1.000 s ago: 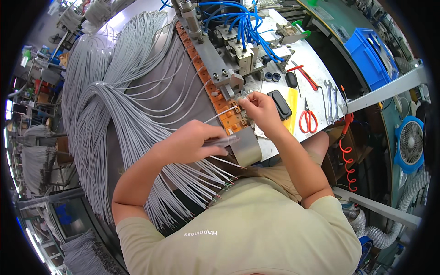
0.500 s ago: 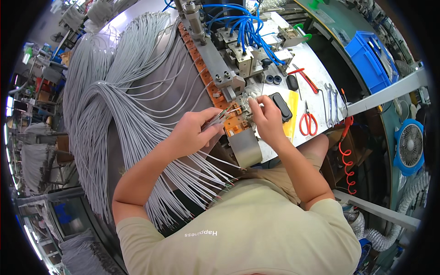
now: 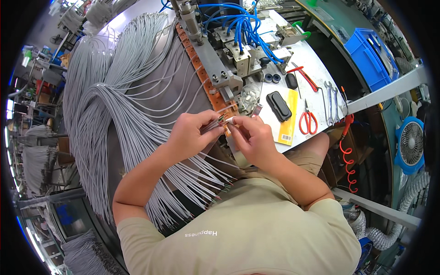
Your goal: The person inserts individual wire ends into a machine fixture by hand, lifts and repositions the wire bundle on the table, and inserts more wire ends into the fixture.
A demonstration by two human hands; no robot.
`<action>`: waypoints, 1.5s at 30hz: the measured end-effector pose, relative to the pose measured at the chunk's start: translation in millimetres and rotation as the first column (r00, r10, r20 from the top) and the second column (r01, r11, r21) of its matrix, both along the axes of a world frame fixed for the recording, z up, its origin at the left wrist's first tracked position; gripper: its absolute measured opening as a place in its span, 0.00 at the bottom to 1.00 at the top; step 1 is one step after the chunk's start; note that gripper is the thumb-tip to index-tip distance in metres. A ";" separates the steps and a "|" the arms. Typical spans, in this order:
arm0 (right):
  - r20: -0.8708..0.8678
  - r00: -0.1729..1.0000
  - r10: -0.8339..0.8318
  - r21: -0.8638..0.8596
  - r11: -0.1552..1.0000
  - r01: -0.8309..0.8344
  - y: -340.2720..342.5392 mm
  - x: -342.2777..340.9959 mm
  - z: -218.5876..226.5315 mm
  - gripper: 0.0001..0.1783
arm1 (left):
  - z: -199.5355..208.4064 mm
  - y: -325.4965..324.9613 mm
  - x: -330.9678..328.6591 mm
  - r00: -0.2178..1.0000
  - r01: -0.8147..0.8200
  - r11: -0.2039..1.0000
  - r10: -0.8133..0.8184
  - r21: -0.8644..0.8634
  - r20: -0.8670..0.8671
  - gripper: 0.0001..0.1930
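My left hand (image 3: 191, 134) is closed around a few grey cables, whose coloured wire ends (image 3: 222, 118) stick out past the thumb and forefinger. Against these ends, my right hand (image 3: 255, 138) pinches a small white piece (image 3: 229, 120), probably a connector; my fingers cover part of it. Both hands meet just in front of an orange fixture strip (image 3: 213, 94) on the machine. Beyond them lies a pile of small, clear-whitish parts (image 3: 250, 95). A large bundle of grey cables (image 3: 133, 119) spreads over the table to the left, with stripped ends below my left forearm.
A metal press with blue air hoses (image 3: 247, 27) stands at the back. On the white tabletop rest a black case (image 3: 278, 106), a yellow packet (image 3: 288, 130), red-handled scissors (image 3: 308, 123), pliers (image 3: 308, 79) and wrenches (image 3: 329, 105). A blue fan (image 3: 409, 145) is far right.
My right hand has come from the small-parts pile toward me and left, and now pinches a white piece at the wire ends. My left hand has stayed nearly in place.
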State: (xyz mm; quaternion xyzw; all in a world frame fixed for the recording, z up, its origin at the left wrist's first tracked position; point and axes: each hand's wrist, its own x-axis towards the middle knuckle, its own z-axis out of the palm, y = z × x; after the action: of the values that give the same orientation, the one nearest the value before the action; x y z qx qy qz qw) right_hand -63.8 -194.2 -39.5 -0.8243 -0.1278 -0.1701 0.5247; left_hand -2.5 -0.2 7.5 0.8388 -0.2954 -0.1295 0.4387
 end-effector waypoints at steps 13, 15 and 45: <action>-0.052 0.998 0.024 -0.033 0.999 -0.026 2.2 2.5 7.8 0.04 | -0.5 1.0 -1.0 0.999 -0.030 0.999 0.030 0.034 0.021 0.09; -0.176 0.982 0.065 0.059 0.997 -0.055 0.7 1.8 12.0 0.04 | 0.0 0.7 -1.7 0.999 0.023 1.000 -0.024 0.019 0.038 0.07; -0.419 0.908 0.027 0.290 0.951 0.105 -27.2 56.4 -38.4 0.10 | 25.9 -1.2 -13.0 0.919 0.382 0.924 -0.381 0.004 0.101 0.10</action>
State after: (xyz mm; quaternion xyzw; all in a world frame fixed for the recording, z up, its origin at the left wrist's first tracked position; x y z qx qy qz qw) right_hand -7.4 -221.5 -77.9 -0.7527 0.0320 -0.0179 0.6573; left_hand -15.5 -1.4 33.4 0.7671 -0.4756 -0.1683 0.3963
